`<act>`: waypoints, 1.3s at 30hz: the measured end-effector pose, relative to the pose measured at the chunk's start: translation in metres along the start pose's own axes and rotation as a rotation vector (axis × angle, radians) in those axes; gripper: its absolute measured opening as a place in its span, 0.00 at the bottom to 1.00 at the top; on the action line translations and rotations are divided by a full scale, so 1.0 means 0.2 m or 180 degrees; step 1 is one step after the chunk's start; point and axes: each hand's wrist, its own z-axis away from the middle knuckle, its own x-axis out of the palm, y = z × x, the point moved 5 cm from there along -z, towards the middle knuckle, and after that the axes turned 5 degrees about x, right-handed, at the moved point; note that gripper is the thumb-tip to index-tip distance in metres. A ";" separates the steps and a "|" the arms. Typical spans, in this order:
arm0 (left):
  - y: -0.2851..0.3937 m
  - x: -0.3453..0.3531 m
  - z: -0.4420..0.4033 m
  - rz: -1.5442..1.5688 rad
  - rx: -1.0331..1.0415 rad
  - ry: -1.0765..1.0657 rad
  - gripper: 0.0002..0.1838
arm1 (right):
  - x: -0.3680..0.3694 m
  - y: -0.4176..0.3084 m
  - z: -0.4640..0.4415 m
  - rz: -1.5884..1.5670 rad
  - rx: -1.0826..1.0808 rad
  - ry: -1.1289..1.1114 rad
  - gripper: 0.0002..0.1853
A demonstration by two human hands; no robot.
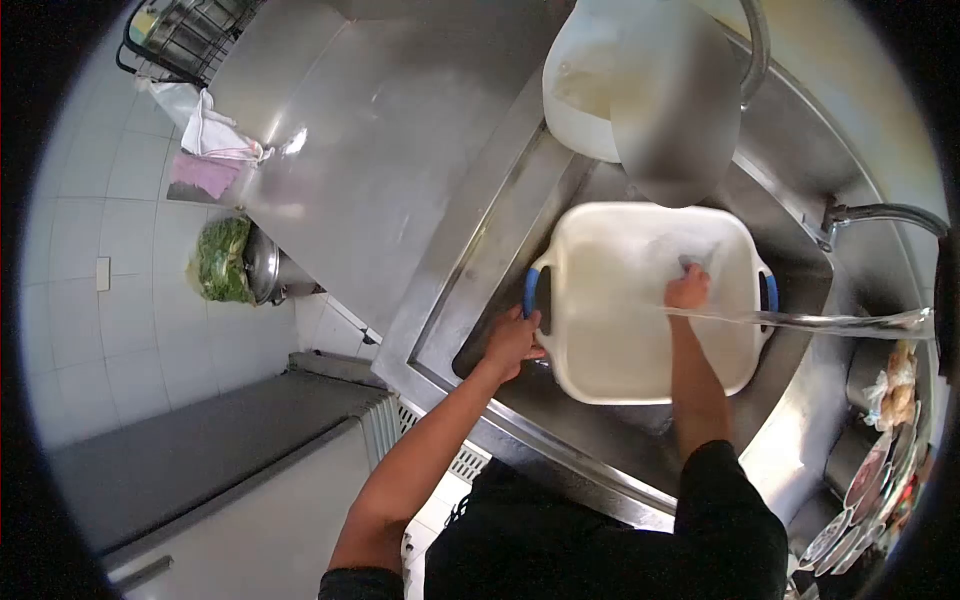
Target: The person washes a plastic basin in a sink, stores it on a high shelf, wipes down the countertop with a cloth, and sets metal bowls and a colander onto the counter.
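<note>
A white rectangular tub (610,300) with blue-trimmed handles lies in the steel sink (610,418). My left hand (512,345) is at the tub's left handle, its fingers bent against the handle and rim. Inside the tub, my right hand (688,288) is closed near the inner surface, with something small and greyish at its fingertips that I cannot make out. A stream of water (840,322) runs from the tap at the right into the tub, passing across my right wrist.
A large white container (583,125) with a blurred grey round shape stands behind the tub. Another tap (880,212) is at the right. Cloths (212,135) lie at the steel counter's (400,120) left edge, above a bag of greens (222,260). Plates (868,470) stand lower right.
</note>
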 end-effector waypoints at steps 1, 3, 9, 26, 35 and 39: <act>-0.01 0.00 -0.01 -0.0106 0.0000 -0.0008 0.16 | 0.17 -0.04 0.05 0.0151 -0.0579 0.0351 0.22; 0.04 0.01 0.01 -0.0106 0.0127 0.0115 0.20 | 0.30 -0.27 0.16 -0.0236 -0.1521 0.0438 0.24; 0.04 0.00 -0.01 0.0101 0.0065 0.0135 0.32 | 0.34 -0.76 0.40 -0.3646 0.0809 -0.1761 0.19; 0.13 0.06 0.07 0.0023 0.0288 0.0366 0.23 | -0.62 -0.27 0.95 0.0023 -0.1501 -0.2448 0.08; 0.10 0.08 0.15 0.0237 0.0383 0.0464 0.20 | -0.30 0.19 0.33 0.2368 -0.1290 -0.1278 0.15; 0.18 0.11 0.20 0.0028 0.0552 0.0505 0.21 | 0.11 0.24 0.37 0.2087 -0.0510 -0.1670 0.18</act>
